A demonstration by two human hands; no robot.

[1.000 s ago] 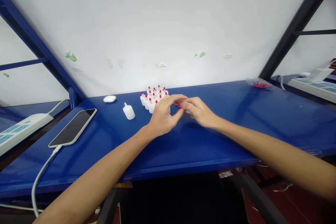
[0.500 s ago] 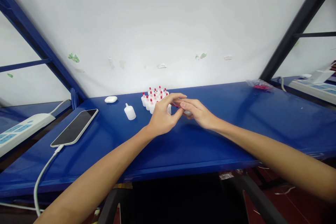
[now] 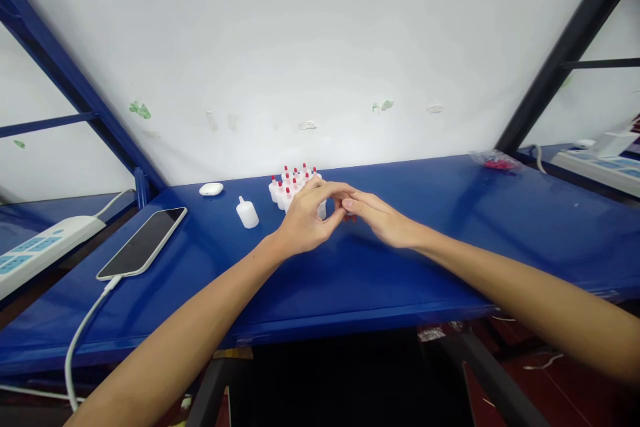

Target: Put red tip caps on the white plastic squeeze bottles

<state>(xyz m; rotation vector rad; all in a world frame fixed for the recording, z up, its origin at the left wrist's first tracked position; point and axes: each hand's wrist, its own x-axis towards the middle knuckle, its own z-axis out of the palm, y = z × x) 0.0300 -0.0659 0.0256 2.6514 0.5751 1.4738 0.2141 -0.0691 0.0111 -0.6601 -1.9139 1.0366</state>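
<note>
Several small white bottles with red tips [image 3: 287,195] stand in a cluster near the wall, partly hidden behind my left hand [image 3: 311,217]. The fingers of that hand are curled and meet those of my right hand [image 3: 383,219]. Between them is a small whitish item, mostly covered, with red bits showing just below the fingertips; its shape cannot be made out. A white bottle without a red tip [image 3: 247,213] lies apart, left of the cluster.
On the blue table [image 3: 310,293] are a white earphone case [image 3: 211,189] and a phone [image 3: 145,243] on a charging cable. A clear bag with red pieces [image 3: 497,161] lies at the back right. A power strip [image 3: 47,250] is at the left.
My right hand has shifted slightly left, closer against my left hand, and the whitish item between them is more covered. The loose bottle has not moved.
</note>
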